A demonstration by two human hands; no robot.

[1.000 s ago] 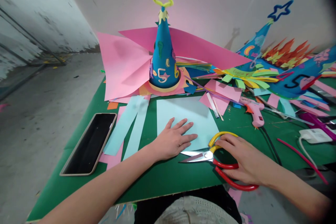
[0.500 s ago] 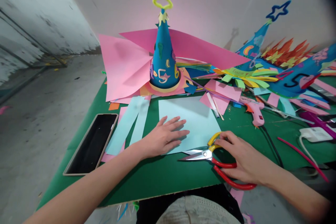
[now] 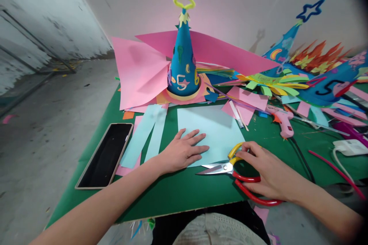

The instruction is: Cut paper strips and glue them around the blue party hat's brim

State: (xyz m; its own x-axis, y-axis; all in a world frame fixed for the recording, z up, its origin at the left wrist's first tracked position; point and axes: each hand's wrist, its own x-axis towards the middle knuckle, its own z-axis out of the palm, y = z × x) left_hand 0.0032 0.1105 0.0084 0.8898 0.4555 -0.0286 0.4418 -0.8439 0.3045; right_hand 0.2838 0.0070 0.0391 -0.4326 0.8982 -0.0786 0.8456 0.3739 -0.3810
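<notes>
A light blue sheet of paper (image 3: 220, 126) lies on the green table (image 3: 169, 195). Flat on its lower left part rests my left hand (image 3: 184, 151), fingers spread. My right hand (image 3: 263, 170) grips a pair of scissors (image 3: 224, 168) with red and yellow handles at the sheet's lower right corner. The blades are slightly parted and point left, just below the paper's near edge. Beyond the sheet stands a blue cone hat (image 3: 183, 59) with a "5" on it and a yellow-green pipe-cleaner shape on top. Light blue paper strips (image 3: 143, 132) lie left of my left hand.
A phone (image 3: 105, 157) lies at the table's left edge. Behind the hat stand large pink sheets (image 3: 138, 69). To the right are a pink glue gun (image 3: 283, 121), a white charger (image 3: 350, 147), a pink pipe cleaner (image 3: 336, 174) and more decorated cone hats (image 3: 327, 84).
The whole view has shifted slightly, so things appear a little further right. Both hands, the scissors and the sheet keep nearly the same places relative to each other.
</notes>
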